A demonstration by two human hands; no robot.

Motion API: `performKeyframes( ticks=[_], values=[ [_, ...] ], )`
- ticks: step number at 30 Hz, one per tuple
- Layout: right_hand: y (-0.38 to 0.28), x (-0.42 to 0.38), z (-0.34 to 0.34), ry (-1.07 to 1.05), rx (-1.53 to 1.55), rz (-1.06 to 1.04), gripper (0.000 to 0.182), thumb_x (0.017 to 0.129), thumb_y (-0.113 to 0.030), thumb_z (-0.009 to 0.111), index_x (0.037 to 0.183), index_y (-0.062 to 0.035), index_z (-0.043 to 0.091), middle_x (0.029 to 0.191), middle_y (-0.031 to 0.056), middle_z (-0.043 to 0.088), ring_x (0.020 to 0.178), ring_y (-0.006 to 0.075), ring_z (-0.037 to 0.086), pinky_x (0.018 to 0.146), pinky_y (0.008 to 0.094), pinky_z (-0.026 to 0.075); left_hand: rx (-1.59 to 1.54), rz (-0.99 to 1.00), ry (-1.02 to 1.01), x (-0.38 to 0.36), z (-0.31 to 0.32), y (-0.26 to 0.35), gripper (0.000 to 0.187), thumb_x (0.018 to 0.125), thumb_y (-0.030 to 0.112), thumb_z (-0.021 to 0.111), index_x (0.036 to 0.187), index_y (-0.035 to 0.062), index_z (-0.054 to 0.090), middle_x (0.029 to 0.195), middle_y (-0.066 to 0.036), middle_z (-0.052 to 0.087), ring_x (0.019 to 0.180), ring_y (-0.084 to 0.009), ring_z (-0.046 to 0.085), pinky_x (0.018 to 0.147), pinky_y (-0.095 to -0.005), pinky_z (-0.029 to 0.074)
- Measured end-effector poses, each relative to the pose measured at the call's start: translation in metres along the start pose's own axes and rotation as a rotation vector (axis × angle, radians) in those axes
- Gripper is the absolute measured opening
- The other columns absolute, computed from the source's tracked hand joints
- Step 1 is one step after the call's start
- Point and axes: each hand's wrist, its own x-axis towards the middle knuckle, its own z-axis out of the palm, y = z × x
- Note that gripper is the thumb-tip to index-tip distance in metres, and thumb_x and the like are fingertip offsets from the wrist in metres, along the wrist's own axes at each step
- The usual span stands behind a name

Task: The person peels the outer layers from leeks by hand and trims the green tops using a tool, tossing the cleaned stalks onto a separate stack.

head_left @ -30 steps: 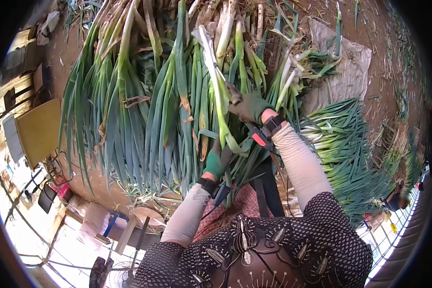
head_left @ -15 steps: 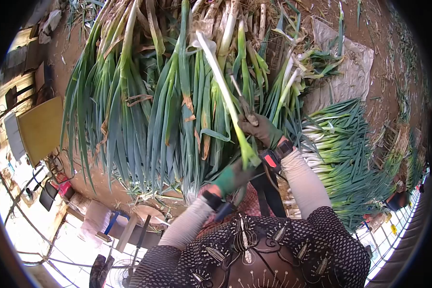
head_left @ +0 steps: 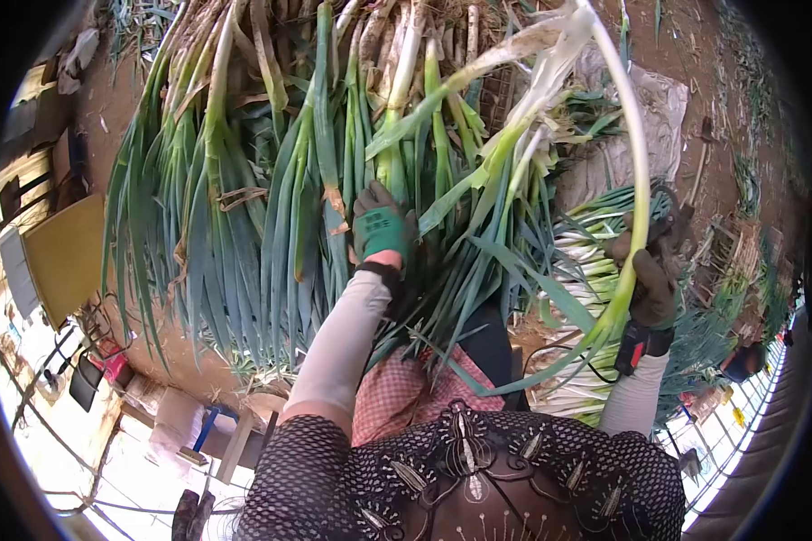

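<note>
My left hand (head_left: 383,225), in a green and dark glove, lies on the leaves of a large green onion (head_left: 391,162) in the bundle before me, fingers stretched forward and thumb apart. Out to the right, my gloved right hand (head_left: 651,287) is closed around a long peeled green onion (head_left: 641,171). Its white stem bends up and left, and its leaves hang toward my lap. A thin tool like a knife (head_left: 700,167) sticks up by the right hand; its lower end is hidden. Pale loose skin (head_left: 550,59) trails near the stem's top.
Unpeeled green onions (head_left: 226,153) fill the ground ahead, roots away from me. Below my right hand lies a row of cleaned green onions (head_left: 577,248). Behind it is a pale sheet (head_left: 663,108). A yellowish board (head_left: 68,252) stands at left.
My right hand has swung right with the peeled green onion, over the cleaned row. My left hand has left that green onion's leafy part and moved forward onto the unpeeled bundle.
</note>
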Motion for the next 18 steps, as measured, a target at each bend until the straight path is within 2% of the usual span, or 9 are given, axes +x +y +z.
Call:
performKeyframes(
  ticks=[4, 6, 8, 9, 10, 12, 14, 16, 18],
  values=[
    [0.054, 0.020, -0.021, -0.121, -0.355, -0.382, 0.021, 0.094, -0.017, 0.058, 0.099, 0.0012, 0.067, 0.100, 0.0079, 0.064, 0.086, 0.0156, 0.058, 0.077, 0.0276, 0.046, 0.162, -0.118, -0.125, 0.020, 0.003, 0.013, 0.094, 0.066, 0.039, 0.082, 0.136, -0.0019, 0.034, 0.117, -0.018, 0.052, 0.110, -0.0340, 0.052, 0.089, -0.0429, 0.047],
    [0.042, 0.021, -0.009, -0.051, -0.209, -0.104, 0.022, 0.093, -0.015, 0.059, 0.106, 0.0007, 0.066, 0.103, 0.0092, 0.065, 0.090, 0.0163, 0.059, 0.082, 0.0276, 0.047, 0.134, -0.010, -0.029, 0.020, 0.003, -0.001, 0.078, 0.068, 0.034, 0.080, 0.127, 0.0007, 0.041, 0.112, -0.017, 0.054, 0.103, -0.0341, 0.056, 0.085, -0.0436, 0.049],
    [0.047, 0.015, -0.027, -0.047, -0.336, -0.280, 0.023, 0.092, -0.016, 0.060, 0.108, -0.0005, 0.066, 0.102, 0.0100, 0.065, 0.090, 0.0192, 0.060, 0.083, 0.0302, 0.046, -0.007, 0.025, -0.097, 0.012, -0.005, -0.007, 0.066, 0.072, 0.029, 0.077, 0.123, 0.0028, 0.044, 0.109, -0.019, 0.056, 0.101, -0.0381, 0.057, 0.084, -0.0465, 0.049],
    [0.043, 0.007, -0.025, -0.045, -0.402, -0.360, 0.024, 0.092, -0.016, 0.060, 0.110, -0.0011, 0.066, 0.101, 0.0103, 0.066, 0.089, 0.0206, 0.060, 0.083, 0.0315, 0.046, -0.157, -0.043, -0.254, 0.007, -0.020, -0.003, 0.063, 0.076, 0.025, 0.073, 0.128, 0.0039, 0.044, 0.110, -0.022, 0.057, 0.100, -0.0429, 0.058, 0.086, -0.0497, 0.048],
    [0.026, -0.007, -0.025, 0.068, -0.149, -0.040, 0.041, 0.088, -0.017, 0.063, 0.125, 0.0002, 0.057, 0.106, 0.0111, 0.065, 0.092, 0.0165, 0.060, 0.083, 0.0300, 0.047, -0.227, -0.016, -0.210, 0.000, -0.020, -0.006, 0.066, 0.077, 0.026, 0.073, 0.132, 0.0045, 0.042, 0.113, -0.023, 0.056, 0.103, -0.0433, 0.057, 0.088, -0.0500, 0.047],
    [0.011, -0.028, -0.024, 0.164, 0.006, -0.059, 0.053, 0.084, -0.019, 0.065, 0.129, 0.0030, 0.051, 0.103, 0.0114, 0.064, 0.089, 0.0185, 0.059, 0.082, 0.0305, 0.046, -0.379, 0.042, -0.104, -0.003, -0.022, -0.007, 0.073, 0.078, 0.027, 0.073, 0.138, 0.0057, 0.039, 0.120, -0.024, 0.054, 0.110, -0.0442, 0.054, 0.093, -0.0507, 0.046],
    [0.009, -0.048, -0.045, 0.137, 0.080, 0.016, 0.062, 0.080, -0.020, 0.068, 0.132, 0.0055, 0.046, 0.099, 0.0115, 0.064, 0.087, 0.0210, 0.059, 0.082, 0.0319, 0.045, -0.235, 0.170, 0.234, 0.016, -0.044, 0.004, 0.088, 0.077, 0.036, 0.077, 0.147, 0.0073, 0.032, 0.141, -0.023, 0.040, 0.126, -0.0417, 0.043, 0.104, -0.0506, 0.039],
    [0.009, -0.060, -0.054, 0.046, 0.089, 0.002, 0.060, 0.079, -0.020, 0.069, 0.129, 0.0056, 0.048, 0.096, 0.0106, 0.063, 0.089, 0.0238, 0.059, 0.084, 0.0361, 0.045, -0.137, 0.314, 0.535, 0.059, -0.067, 0.025, 0.074, 0.081, 0.040, 0.073, 0.140, 0.0083, 0.043, 0.131, -0.023, 0.053, 0.121, -0.0425, 0.049, 0.100, -0.0513, 0.041],
    [-0.003, -0.075, -0.054, 0.000, 0.084, 0.003, 0.062, 0.077, -0.022, 0.070, 0.128, 0.0057, 0.048, 0.094, 0.0103, 0.062, 0.090, 0.0249, 0.059, 0.085, 0.0379, 0.045, -0.088, 0.364, 0.145, 0.107, -0.051, 0.032, 0.057, 0.086, 0.042, 0.066, 0.130, 0.0087, 0.051, 0.115, -0.021, 0.062, 0.112, -0.0410, 0.056, 0.094, -0.0508, 0.045]
  ],
)
